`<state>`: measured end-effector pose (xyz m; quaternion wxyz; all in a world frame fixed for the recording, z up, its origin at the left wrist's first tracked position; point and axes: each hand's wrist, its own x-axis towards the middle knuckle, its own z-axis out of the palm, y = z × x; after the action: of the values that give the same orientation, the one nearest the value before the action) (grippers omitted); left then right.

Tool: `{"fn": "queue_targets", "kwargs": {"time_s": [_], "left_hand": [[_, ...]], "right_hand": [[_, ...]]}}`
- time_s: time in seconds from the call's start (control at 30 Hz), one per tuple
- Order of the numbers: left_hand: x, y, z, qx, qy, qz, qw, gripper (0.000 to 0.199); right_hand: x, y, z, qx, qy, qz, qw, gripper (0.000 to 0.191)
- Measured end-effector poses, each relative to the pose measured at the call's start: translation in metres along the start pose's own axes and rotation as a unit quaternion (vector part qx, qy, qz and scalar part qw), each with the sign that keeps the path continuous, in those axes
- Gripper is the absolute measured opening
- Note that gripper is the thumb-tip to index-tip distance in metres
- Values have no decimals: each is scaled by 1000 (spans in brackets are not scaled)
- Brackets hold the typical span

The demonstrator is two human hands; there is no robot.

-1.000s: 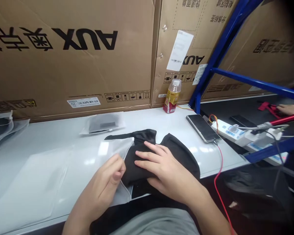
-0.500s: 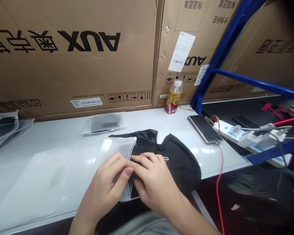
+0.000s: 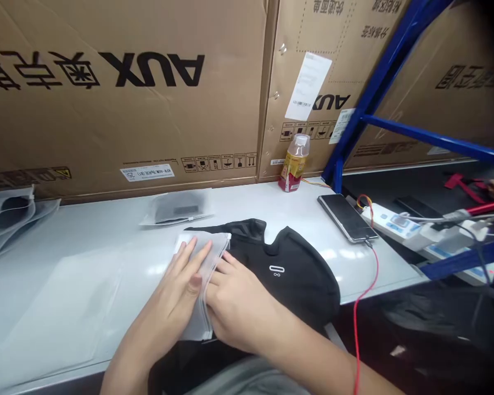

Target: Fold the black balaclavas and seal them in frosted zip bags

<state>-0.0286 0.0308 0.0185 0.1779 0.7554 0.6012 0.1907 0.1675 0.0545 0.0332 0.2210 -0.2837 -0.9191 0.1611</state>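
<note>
A frosted zip bag [image 3: 196, 323] lies on the white table with its zip edge facing right. My left hand [image 3: 170, 299] rests flat on top of this bag, fingers stretched out and the thumb toward the zip. At the bag's mouth is my right hand [image 3: 241, 302], fingers curled; some fingertips are hidden at or inside the opening, so what they grip does not show. Right beside and partly behind the right hand spreads a black fabric piece [image 3: 300, 269] with a small white print and a notch in its upper edge.
A filled zip bag [image 3: 181, 207] lies behind, more bags [image 3: 8, 219] at far left, a flat translucent bag [image 3: 61, 307] nearer. A drink bottle [image 3: 295, 164], a phone [image 3: 348, 218] on a red cable, power strips [image 3: 389, 222] and a blue rack [image 3: 370, 88] stand right. Cartons [image 3: 123, 120] back the table.
My left hand has gone from pinching at the bag's edge to lying flat on the bag. The right hand has shifted slightly left and lower, its fingers now at the mouth, uncovering the white print.
</note>
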Motion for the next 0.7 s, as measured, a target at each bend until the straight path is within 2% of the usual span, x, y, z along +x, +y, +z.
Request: {"fn": "queue_targets", "kwargs": {"time_s": [0.07, 0.13, 0.2, 0.23, 0.3, 0.33, 0.4, 0.43, 0.5, 0.53, 0.6, 0.7], "left_hand": [[1, -2, -4, -9, 8, 11, 1000, 56], [2, -8, -8, -12, 8, 37, 999, 57], [1, -14, -13, -5, -5, 66, 998, 59], [0, -16, -15, 7, -9, 73, 997, 60], [-4, -14, -19, 56, 19, 60, 996, 63], [-8, -10, -19, 87, 52, 40, 994, 63], [-16, 4, -15, 137, 113, 2, 984, 59], [-20, 13, -11, 149, 126, -2, 981, 57], [-26, 29, 0, 165, 124, 19, 978, 60], [-27, 36, 5, 176, 120, 37, 976, 62], [-30, 41, 13, 194, 123, 65, 971, 61], [-34, 36, 8, 157, 135, 86, 975, 45]], "right_hand": [[11, -5, 6, 5, 22, 23, 1000, 33], [16, -6, 0, 57, 8, 1, 998, 43], [13, 0, -16, 133, -43, -46, 989, 44], [8, 5, -26, 170, -69, -66, 981, 37], [-5, 17, -46, 225, -93, -69, 967, 29], [-13, 23, -54, 223, -66, -47, 971, 34], [-24, 35, -63, 169, -16, 12, 985, 56], [-27, 41, -64, 132, -4, 36, 991, 70], [-29, 48, -60, 65, -23, 57, 996, 90], [-28, 50, -56, 40, -40, 54, 997, 89], [-23, 49, -49, 3, -56, 40, 998, 72], [-18, 39, -46, -29, -28, 15, 999, 47]]}}
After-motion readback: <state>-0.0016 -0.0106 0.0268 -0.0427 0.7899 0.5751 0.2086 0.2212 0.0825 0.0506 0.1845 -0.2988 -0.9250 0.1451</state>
